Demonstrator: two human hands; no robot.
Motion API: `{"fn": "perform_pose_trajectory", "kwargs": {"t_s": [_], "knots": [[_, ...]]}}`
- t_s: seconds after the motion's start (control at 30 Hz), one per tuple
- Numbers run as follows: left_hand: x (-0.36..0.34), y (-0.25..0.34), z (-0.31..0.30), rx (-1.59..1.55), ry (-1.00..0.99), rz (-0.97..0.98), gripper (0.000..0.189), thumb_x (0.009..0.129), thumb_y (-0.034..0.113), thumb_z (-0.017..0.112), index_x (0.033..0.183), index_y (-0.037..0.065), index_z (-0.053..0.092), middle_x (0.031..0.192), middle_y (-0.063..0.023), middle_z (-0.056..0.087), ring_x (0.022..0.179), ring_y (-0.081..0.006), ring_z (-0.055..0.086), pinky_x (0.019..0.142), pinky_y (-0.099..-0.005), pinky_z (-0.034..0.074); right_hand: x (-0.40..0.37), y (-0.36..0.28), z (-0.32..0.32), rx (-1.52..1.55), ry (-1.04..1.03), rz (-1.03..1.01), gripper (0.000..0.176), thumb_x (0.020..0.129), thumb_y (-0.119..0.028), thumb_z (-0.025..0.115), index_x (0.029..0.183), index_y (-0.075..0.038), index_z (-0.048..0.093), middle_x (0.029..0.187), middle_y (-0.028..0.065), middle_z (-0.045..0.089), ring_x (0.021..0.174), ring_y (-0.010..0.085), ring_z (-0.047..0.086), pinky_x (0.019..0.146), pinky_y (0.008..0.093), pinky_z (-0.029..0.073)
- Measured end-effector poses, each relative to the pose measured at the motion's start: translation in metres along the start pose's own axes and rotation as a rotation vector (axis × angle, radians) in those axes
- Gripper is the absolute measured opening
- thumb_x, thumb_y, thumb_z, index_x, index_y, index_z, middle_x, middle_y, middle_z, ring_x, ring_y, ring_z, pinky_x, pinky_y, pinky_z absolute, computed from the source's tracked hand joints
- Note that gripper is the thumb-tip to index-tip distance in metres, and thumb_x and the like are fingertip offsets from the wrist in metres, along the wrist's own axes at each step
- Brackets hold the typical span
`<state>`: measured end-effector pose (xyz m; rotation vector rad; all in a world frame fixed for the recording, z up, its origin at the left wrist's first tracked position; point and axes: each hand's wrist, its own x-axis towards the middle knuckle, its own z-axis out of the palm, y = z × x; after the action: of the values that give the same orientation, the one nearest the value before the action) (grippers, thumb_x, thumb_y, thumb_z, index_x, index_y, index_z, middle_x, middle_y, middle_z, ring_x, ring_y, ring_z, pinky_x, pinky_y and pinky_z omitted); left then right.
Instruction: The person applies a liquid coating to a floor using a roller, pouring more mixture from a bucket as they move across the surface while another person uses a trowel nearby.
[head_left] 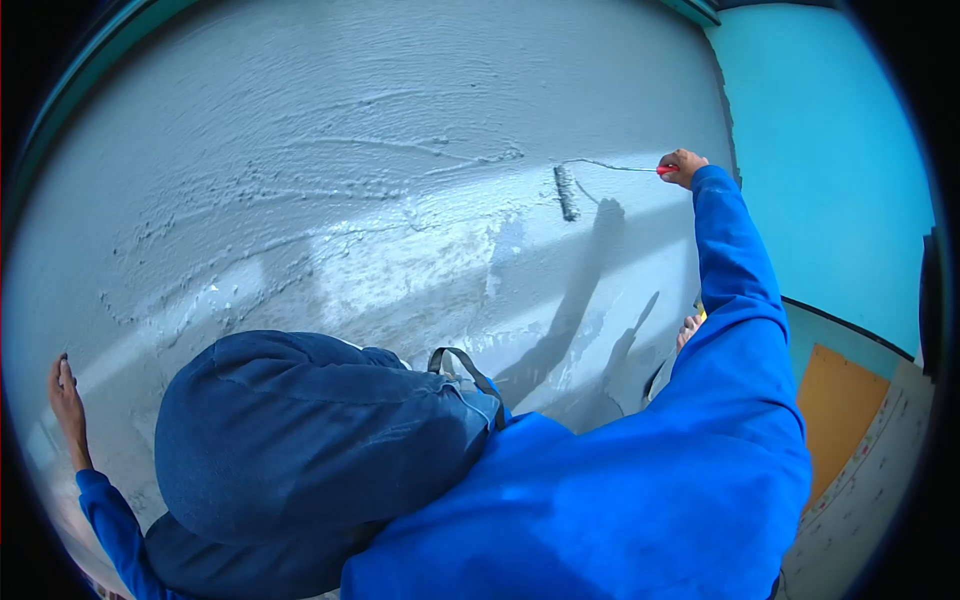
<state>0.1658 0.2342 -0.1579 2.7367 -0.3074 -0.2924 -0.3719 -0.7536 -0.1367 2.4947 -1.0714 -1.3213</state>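
Note:
At the upper right, my right hand (684,167) is closed around the red handle of a paint roller (566,193). Its wire frame reaches left, and the grey-coated roller sleeve is against or close to the wall (400,130). Thick wet grey coating with ridges and lumps covers much of that surface. My left hand (67,400) is raised at the far left edge, fingers stretched upward, near the wall; I see nothing in it. Both arms wear blue sleeves. A dark navy rounded cloth form (310,430) with a black strap (470,375) fills the lower middle and hides what lies behind it.
Paler, thinly coated patches (400,270) show in the sunlit band. A turquoise wall (820,150) meets the grey one at the right, with an orange-brown panel (840,410) below. Part of another person's hand or foot (688,330) shows behind my right arm, beside something yellow.

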Motion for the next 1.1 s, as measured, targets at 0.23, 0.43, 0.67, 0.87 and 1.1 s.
{"fn": "perform_pose_trajectory", "kwargs": {"t_s": [0.23, 0.43, 0.67, 0.87, 1.1], "knots": [[-0.008, 0.005, -0.010, 0.005, -0.010, -0.039, 0.040, 0.096, 0.034, 0.045, 0.124, 0.006, 0.053, 0.124, -0.0111, 0.054, 0.111, -0.0226, 0.052, 0.091, -0.0366, 0.044, 0.010, -0.124, 0.000, 0.191, 0.024, -0.461, 0.032, 0.080, -0.029, 0.063, 0.109, -0.016, 0.064, 0.102, 0.0108, 0.065, 0.098, 0.0307, 0.060, 0.084, 0.0418, 0.047], [-0.007, 0.010, -0.006, -0.023, 0.014, -0.008, 0.040, 0.096, 0.034, 0.046, 0.124, 0.006, 0.053, 0.123, -0.0101, 0.055, 0.110, -0.0217, 0.052, 0.091, -0.0369, 0.044, -0.010, -0.206, -0.016, 0.291, 0.082, -0.579, 0.029, 0.082, -0.025, 0.063, 0.106, -0.010, 0.063, 0.098, 0.0148, 0.064, 0.095, 0.0333, 0.060, 0.081, 0.0414, 0.047], [-0.012, -0.005, -0.010, -0.018, -0.006, -0.050, 0.039, 0.096, 0.034, 0.046, 0.122, 0.006, 0.055, 0.121, -0.0088, 0.055, 0.108, -0.0201, 0.053, 0.089, -0.0344, 0.043, 0.018, -0.068, 0.003, 0.102, 0.064, -0.236, 0.030, 0.079, -0.027, 0.065, 0.108, -0.021, 0.065, 0.106, 0.0061, 0.064, 0.103, 0.0280, 0.059, 0.088, 0.0422, 0.046], [-0.005, -0.005, -0.006, -0.020, -0.006, -0.025, 0.039, 0.096, 0.034, 0.046, 0.122, 0.006, 0.055, 0.120, -0.0097, 0.056, 0.108, -0.0205, 0.053, 0.089, -0.0340, 0.044, -0.003, -0.007, -0.011, -0.022, 0.086, 0.162, 0.028, 0.083, -0.029, 0.065, 0.110, -0.024, 0.064, 0.110, 0.0003, 0.064, 0.106, 0.0200, 0.058, 0.093, 0.0425, 0.038], [-0.009, 0.002, -0.008, 0.013, -0.001, -0.020, 0.041, 0.096, 0.035, 0.045, 0.123, 0.005, 0.054, 0.123, -0.0113, 0.055, 0.112, -0.0230, 0.052, 0.092, -0.0361, 0.043, -0.003, -0.003, -0.004, -0.028, 0.021, 0.084, 0.029, 0.083, -0.031, 0.064, 0.111, -0.023, 0.063, 0.111, 0.0004, 0.063, 0.107, 0.0211, 0.057, 0.092, 0.0435, 0.038]]}}
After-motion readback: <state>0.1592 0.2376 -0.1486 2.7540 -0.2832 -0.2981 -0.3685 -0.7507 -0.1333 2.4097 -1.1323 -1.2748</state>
